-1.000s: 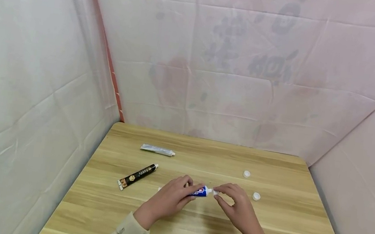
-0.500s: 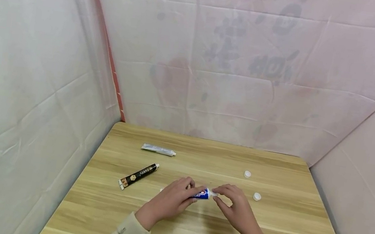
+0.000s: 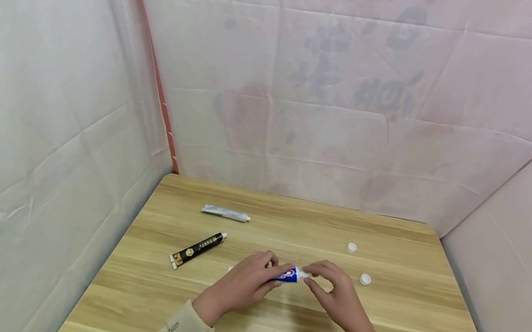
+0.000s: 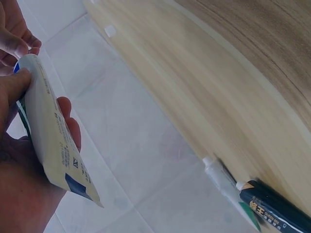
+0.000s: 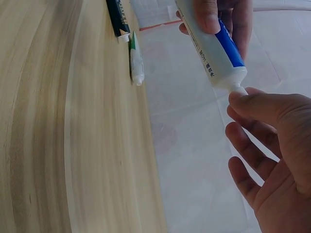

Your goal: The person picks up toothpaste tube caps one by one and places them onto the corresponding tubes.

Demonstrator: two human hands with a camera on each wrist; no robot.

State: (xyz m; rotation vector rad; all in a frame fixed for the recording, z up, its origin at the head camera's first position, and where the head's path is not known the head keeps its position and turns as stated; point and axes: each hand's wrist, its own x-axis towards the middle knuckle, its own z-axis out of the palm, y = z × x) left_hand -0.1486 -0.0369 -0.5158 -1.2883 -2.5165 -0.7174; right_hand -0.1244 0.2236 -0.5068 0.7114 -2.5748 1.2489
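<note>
My left hand [image 3: 243, 278] grips a blue and white toothpaste tube [image 3: 288, 275] around its body, thumb on top. The tube's nozzle end points toward my right hand [image 3: 337, 290]. Thumb and forefinger of that hand pinch a small white cap [image 3: 306, 275] right at the nozzle. In the right wrist view these fingers largely hide the cap, while the tube [image 5: 216, 53] slants down to them and the other fingers stay loosely spread. The flat crimped end of the tube [image 4: 73, 182] shows in the left wrist view.
A black toothpaste tube [image 3: 196, 250] and a silvery white tube [image 3: 225, 213] lie at the left of the wooden table [image 3: 426, 327]. Two white caps, one farther back [image 3: 351, 247] and one nearer [image 3: 365, 279], rest at the right. Pale cloth walls [image 3: 277, 78] enclose the table.
The small gap between cap and nozzle has closed; the cap in my right fingertips now meets the tube's nozzle. My left hand keeps its grip, and the other tubes and caps stay put.
</note>
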